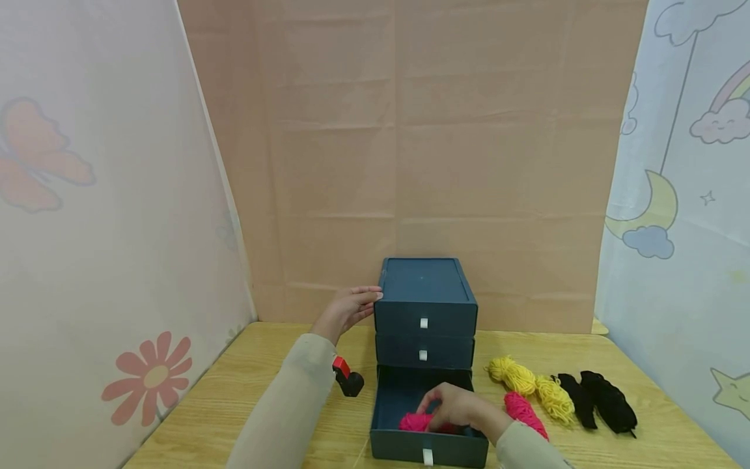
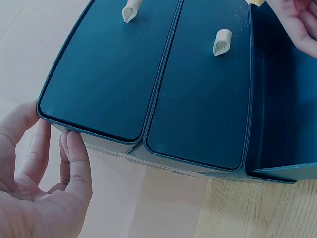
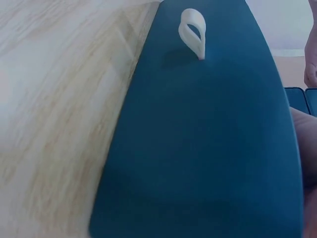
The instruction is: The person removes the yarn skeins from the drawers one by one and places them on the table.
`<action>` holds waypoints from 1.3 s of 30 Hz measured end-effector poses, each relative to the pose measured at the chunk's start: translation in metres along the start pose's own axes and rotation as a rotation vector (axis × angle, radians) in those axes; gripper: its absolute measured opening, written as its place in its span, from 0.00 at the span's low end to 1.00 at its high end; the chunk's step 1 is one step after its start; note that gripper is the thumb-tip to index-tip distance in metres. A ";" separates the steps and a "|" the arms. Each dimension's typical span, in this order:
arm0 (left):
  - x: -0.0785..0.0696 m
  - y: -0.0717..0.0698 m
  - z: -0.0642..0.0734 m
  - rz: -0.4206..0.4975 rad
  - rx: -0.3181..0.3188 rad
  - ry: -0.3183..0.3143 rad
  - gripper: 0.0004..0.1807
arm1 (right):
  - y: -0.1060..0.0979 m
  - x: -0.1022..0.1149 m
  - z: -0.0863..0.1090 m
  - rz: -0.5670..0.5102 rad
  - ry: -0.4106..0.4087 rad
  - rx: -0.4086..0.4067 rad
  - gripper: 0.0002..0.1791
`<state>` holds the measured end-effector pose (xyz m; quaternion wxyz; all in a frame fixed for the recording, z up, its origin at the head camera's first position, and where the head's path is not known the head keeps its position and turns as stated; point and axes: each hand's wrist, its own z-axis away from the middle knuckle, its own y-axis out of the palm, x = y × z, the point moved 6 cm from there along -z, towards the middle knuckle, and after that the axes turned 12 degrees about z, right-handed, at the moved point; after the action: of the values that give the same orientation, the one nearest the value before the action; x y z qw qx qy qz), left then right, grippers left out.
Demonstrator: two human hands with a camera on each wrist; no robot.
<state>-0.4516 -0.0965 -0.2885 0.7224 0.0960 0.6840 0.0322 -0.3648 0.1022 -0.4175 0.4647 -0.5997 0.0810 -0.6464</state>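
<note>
A dark blue three-drawer cabinet (image 1: 426, 281) stands on the table, its bottom drawer (image 1: 387, 444) pulled out. My left hand (image 1: 351, 306) rests its fingertips against the cabinet's upper left side; in the left wrist view the fingers (image 2: 79, 163) are loosely bent along its edge. Inside the open drawer, my right hand (image 1: 459, 405) holds a skein of pink yarn (image 1: 413, 422) with curled fingers. The drawer front (image 3: 198, 144) hides most of that hand in the right wrist view. Another pink yarn skein (image 1: 525, 413) lies on the table to the drawer's right.
Two yellow yarn skeins (image 1: 512, 376) and two black yarn skeins (image 1: 609, 402) lie right of the cabinet. White loop tabs (image 1: 424, 323) stick out from the drawer fronts. A brown sheet (image 1: 422, 143) hangs behind, with printed curtains at both sides of the wooden table (image 1: 246, 391).
</note>
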 end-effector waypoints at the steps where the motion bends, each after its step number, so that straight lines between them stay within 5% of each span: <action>1: 0.000 0.000 0.000 0.001 -0.001 0.000 0.16 | -0.001 0.001 0.000 0.002 -0.007 -0.008 0.11; 9: -0.001 0.000 0.001 0.001 0.001 0.006 0.16 | -0.017 0.009 0.008 -0.010 -0.041 -0.082 0.14; 15: -0.001 0.000 0.000 0.007 0.001 -0.005 0.16 | -0.034 0.014 0.014 -0.128 -0.127 -0.130 0.15; 25: -0.001 0.000 0.000 0.011 0.007 -0.003 0.17 | -0.070 0.018 0.035 -0.306 -0.150 -0.261 0.22; 39: -0.001 0.000 0.001 -0.006 0.010 0.000 0.16 | -0.109 -0.011 0.084 -0.394 -0.064 -0.479 0.23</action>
<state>-0.4511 -0.0964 -0.2877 0.7219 0.0976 0.6846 0.0269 -0.3496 0.2084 -0.3309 0.1783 -0.7164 0.0983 -0.6673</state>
